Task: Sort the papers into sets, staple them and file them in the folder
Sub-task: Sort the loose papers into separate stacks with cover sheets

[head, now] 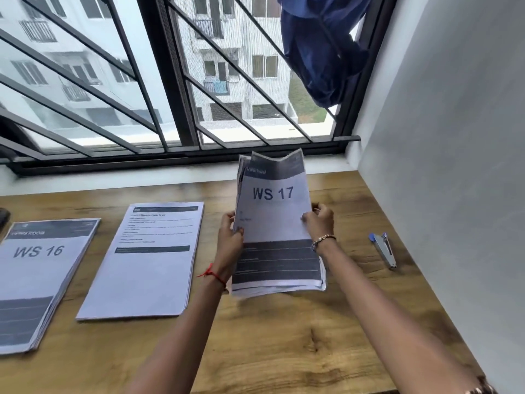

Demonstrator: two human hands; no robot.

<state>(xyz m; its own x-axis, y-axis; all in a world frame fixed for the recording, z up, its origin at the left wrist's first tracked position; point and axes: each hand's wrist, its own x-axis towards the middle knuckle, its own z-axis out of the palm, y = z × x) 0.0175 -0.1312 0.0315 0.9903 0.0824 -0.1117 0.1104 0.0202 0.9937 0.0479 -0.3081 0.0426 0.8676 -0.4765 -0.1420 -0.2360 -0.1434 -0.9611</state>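
Note:
A stack of papers headed "WS 17" (274, 223) is held up over the wooden desk, tilted toward me, its top edge curling. My left hand (231, 237) grips its left edge and my right hand (319, 220) grips its right edge. A second stack marked "WS 16" (39, 277) lies flat at the desk's left. Between them lies a third stack with a text page on top (147, 260). A blue and silver stapler (385, 250) lies on the desk to the right of my right hand. No folder is in view.
The wooden desk (284, 336) runs up to a barred window at the back and a grey wall (454, 166) on the right. A dark object (3, 218) sits at the far left edge. Blue cloth (321, 49) hangs on the window bars.

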